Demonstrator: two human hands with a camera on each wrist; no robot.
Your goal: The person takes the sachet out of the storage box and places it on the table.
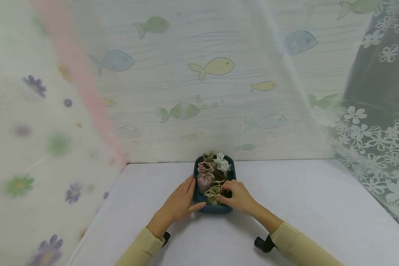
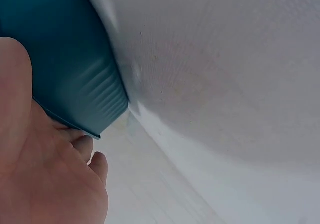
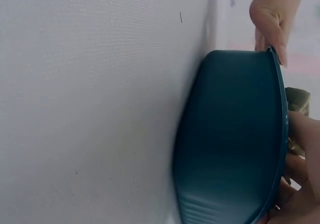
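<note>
A dark blue-green plastic tub [image 1: 216, 210] with a raised rim stands on the white-covered table, holding several small drawstring pouches. My left hand [image 1: 181, 199] rests against the tub's left rim with straight fingers, its thumb reaching over the near left corner. With thumb and fingers, my right hand [image 1: 237, 197] pinches the gathered top of an olive-green pouch [image 1: 212, 200] at the tub's near end. Behind it sit a pink pouch [image 1: 205, 181], a white pouch [image 1: 223, 165] and a dark brown pouch [image 1: 218, 174]. In the right wrist view the tub's wall [image 3: 230, 129] hides most of the pouches.
Another olive-brown pouch [image 1: 208, 157] is at the tub's far end. The white tabletop [image 1: 119, 214] spreads to both sides. A curtain with printed fish [image 1: 216, 66] hangs behind the table, with a flowered sheet [image 1: 36, 147] at left and white floral lace [image 1: 379, 140] at right.
</note>
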